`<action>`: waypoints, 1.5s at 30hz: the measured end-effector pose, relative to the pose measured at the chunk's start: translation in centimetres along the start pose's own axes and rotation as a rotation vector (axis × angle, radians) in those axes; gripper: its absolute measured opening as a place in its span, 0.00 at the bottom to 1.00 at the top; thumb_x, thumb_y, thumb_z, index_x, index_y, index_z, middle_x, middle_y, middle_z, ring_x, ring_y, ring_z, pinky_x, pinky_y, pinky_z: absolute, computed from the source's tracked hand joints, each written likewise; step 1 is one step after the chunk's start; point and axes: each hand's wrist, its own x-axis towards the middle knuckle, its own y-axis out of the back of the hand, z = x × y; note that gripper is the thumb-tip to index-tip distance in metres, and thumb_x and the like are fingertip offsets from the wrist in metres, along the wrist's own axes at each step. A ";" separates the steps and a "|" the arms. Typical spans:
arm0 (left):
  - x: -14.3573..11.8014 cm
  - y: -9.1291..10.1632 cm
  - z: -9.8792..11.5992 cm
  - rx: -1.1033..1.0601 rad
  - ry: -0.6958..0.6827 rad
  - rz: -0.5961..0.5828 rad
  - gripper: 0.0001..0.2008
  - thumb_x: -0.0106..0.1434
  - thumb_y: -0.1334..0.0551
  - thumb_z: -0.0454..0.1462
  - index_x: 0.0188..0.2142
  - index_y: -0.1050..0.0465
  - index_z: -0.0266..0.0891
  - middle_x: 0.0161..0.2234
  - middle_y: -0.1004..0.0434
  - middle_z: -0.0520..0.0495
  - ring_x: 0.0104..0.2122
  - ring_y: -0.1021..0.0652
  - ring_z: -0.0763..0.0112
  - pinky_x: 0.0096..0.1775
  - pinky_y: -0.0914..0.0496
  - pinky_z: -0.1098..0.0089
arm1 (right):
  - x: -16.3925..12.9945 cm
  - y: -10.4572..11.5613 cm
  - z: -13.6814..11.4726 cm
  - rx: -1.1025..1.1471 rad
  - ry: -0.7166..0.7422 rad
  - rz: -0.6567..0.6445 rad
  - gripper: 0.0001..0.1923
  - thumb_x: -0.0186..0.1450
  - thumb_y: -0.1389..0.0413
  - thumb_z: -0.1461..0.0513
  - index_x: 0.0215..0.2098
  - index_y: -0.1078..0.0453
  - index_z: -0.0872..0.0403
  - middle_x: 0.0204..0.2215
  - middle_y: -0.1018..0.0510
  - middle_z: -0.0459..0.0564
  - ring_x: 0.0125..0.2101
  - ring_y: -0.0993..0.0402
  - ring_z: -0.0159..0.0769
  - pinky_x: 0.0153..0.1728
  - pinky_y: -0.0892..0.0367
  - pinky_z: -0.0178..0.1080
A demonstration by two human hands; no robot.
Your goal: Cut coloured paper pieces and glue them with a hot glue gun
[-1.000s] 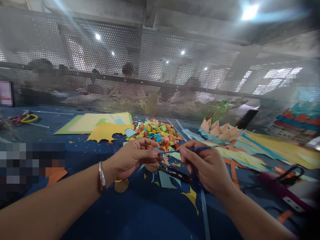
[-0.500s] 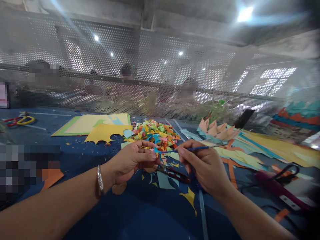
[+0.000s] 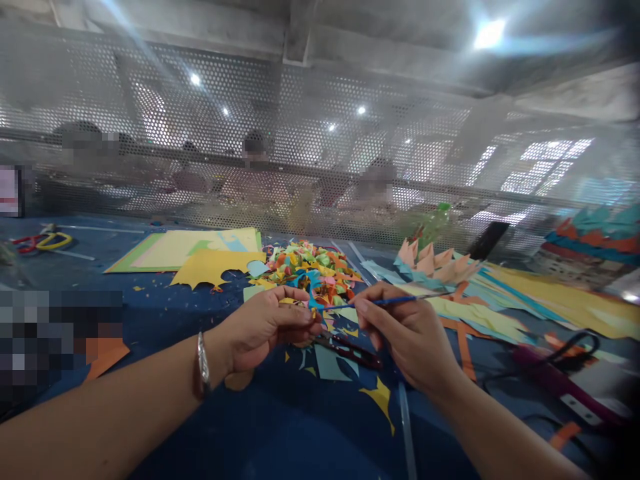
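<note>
My left hand [image 3: 265, 325], with a metal bangle on the wrist, pinches a small blue paper strip [image 3: 311, 285] at its fingertips. My right hand [image 3: 407, 333] holds a thin blue stick [image 3: 395, 301] whose tip meets the strip. Both hands hover over a blue table [image 3: 280, 427], just in front of a heap of curled coloured paper pieces [image 3: 313, 265]. A pair of dark red scissors [image 3: 350, 350] lies on the table under the hands.
Yellow and green paper sheets [image 3: 190, 250] lie at the back left, long paper strips [image 3: 525, 300] and folded peach shapes [image 3: 433, 259] at the right. A purple tool with a black cord [image 3: 560, 377] rests at the right. A perforated metal screen [image 3: 300, 153] closes off the far side; people sit behind it.
The blue strip at my left fingertips has curled up higher around the stick. Both hands stay almost in place; the view has shifted slightly.
</note>
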 end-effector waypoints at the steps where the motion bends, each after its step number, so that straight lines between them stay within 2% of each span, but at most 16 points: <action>1: 0.0 0.0 0.0 0.003 0.002 0.005 0.17 0.54 0.36 0.26 0.41 0.38 0.36 0.26 0.23 0.48 0.26 0.21 0.73 0.34 0.31 0.73 | 0.0 0.0 0.0 -0.005 -0.001 -0.001 0.16 0.63 0.44 0.56 0.21 0.33 0.55 0.22 0.31 0.44 0.13 0.39 0.22 0.13 0.49 0.31; 11: 0.0 0.0 0.1 -0.022 0.005 0.016 0.14 0.51 0.35 0.28 0.37 0.34 0.37 0.28 0.21 0.47 0.30 0.20 0.69 0.37 0.30 0.71 | 0.0 -0.1 -0.3 -0.042 -0.012 -0.005 0.15 0.63 0.45 0.56 0.21 0.33 0.54 0.21 0.30 0.44 0.13 0.40 0.23 0.13 0.47 0.32; 21: 0.0 -0.4 0.1 -0.016 0.003 0.050 0.15 0.50 0.32 0.27 0.36 0.35 0.36 0.25 0.23 0.49 0.27 0.21 0.73 0.36 0.32 0.73 | 0.1 -0.1 -0.6 -0.032 -0.016 -0.016 0.13 0.63 0.45 0.56 0.23 0.34 0.53 0.19 0.31 0.43 0.13 0.40 0.23 0.13 0.48 0.31; 31: 0.0 -0.3 0.0 -0.049 -0.021 0.029 0.19 0.50 0.32 0.27 0.39 0.36 0.37 0.25 0.24 0.51 0.28 0.21 0.71 0.38 0.30 0.71 | 0.1 -0.1 -0.6 -0.061 -0.008 -0.013 0.13 0.63 0.46 0.56 0.23 0.34 0.54 0.17 0.32 0.43 0.13 0.40 0.24 0.13 0.48 0.32; 40: -0.1 -0.5 0.0 -0.037 -0.021 0.035 0.16 0.49 0.35 0.27 0.35 0.37 0.38 0.24 0.24 0.50 0.27 0.21 0.70 0.34 0.31 0.71 | 0.0 -0.1 -0.5 -0.045 -0.006 -0.017 0.12 0.63 0.45 0.56 0.24 0.33 0.53 0.19 0.32 0.43 0.13 0.39 0.23 0.14 0.47 0.32; 45: 0.0 -0.2 -0.2 -0.015 -0.027 0.023 0.13 0.49 0.35 0.28 0.33 0.37 0.38 0.25 0.25 0.50 0.28 0.22 0.69 0.35 0.31 0.69 | 0.0 -0.2 -0.5 -0.018 -0.004 -0.011 0.13 0.63 0.45 0.56 0.23 0.33 0.53 0.21 0.31 0.43 0.13 0.40 0.23 0.14 0.48 0.32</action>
